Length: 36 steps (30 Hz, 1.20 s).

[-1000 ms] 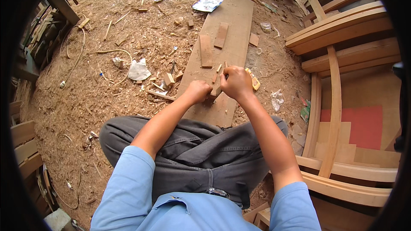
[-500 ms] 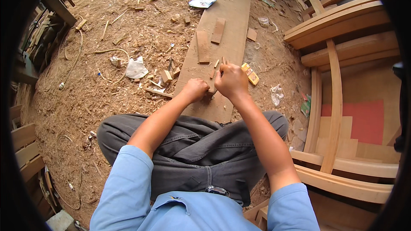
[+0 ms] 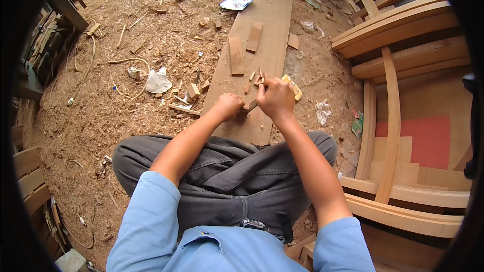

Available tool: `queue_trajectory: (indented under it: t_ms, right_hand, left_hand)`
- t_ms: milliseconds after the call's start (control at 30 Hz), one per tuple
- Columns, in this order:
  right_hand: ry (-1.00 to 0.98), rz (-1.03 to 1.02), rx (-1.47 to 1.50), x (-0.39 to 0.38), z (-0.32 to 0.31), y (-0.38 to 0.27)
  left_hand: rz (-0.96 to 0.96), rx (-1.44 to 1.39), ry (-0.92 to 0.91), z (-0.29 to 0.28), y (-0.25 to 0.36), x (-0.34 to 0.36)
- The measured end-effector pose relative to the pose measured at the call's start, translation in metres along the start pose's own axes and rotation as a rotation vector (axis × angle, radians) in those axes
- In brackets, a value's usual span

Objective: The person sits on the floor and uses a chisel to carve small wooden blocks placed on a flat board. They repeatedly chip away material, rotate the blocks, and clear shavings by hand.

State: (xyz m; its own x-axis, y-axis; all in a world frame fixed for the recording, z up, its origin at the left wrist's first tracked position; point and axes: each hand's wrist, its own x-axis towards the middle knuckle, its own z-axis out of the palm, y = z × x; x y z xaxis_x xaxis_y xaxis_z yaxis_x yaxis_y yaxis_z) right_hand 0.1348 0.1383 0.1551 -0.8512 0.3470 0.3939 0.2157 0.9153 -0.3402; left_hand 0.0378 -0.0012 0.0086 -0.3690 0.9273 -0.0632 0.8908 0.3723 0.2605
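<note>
I sit cross-legged before a long wooden board (image 3: 272, 7) lying on the ground. My left hand (image 3: 230, 106) is closed on a small wooden block (image 3: 250, 105) over the near part of the board. Close to its right, my right hand (image 3: 277, 96) forms a fist; whatever it grips is hidden by the fingers. Thin wood slivers (image 3: 250, 76) lie just beyond the fists. Farther up the board rest a flat wooden piece (image 3: 236, 56) and a shorter one (image 3: 254, 37).
Shavings and offcuts cover the ground. A yellow packet (image 3: 296, 90) lies right of my right hand, and a white-blue packet (image 3: 237, 2) on the board's far end. Wooden frames (image 3: 393, 116) stand at the right. A wood block (image 3: 193, 90) and a white scrap (image 3: 159, 81) lie left.
My right hand has shifted slightly right, away from my left hand, so more of the small block shows between them. The left hand stays nearly where it was.
</note>
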Motion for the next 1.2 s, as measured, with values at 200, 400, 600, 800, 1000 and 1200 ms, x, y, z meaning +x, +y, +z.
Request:
queue_trajectory:
  t_ms: [200,400,600,800,1000,1200]
  right_hand:
    - [-0.045,0.005,0.022,-0.005,0.0,-0.002]
    - [-0.064,-0.04,0.012,-0.008,-0.001,-0.005]
    - [-0.065,-0.045,0.0,-0.006,0.0,-0.01]
    - [-0.158,-0.051,0.001,-0.002,0.003,-0.012]
    - [-0.081,-0.049,-0.044,-0.003,0.0,-0.006]
    - [-0.02,-0.035,-0.013,-0.006,-0.001,-0.005]
  left_hand:
    - [0.011,-0.009,0.019,0.0,-0.001,0.0]
    - [0.017,-0.016,0.006,0.001,-0.001,0.001]
    - [0.009,-0.012,-0.005,-0.001,-0.001,0.002]
    - [-0.02,0.008,-0.021,-0.001,0.0,0.002]
    - [-0.016,0.012,-0.013,-0.001,-0.001,0.003]
    - [-0.032,0.005,-0.032,-0.003,0.0,0.003]
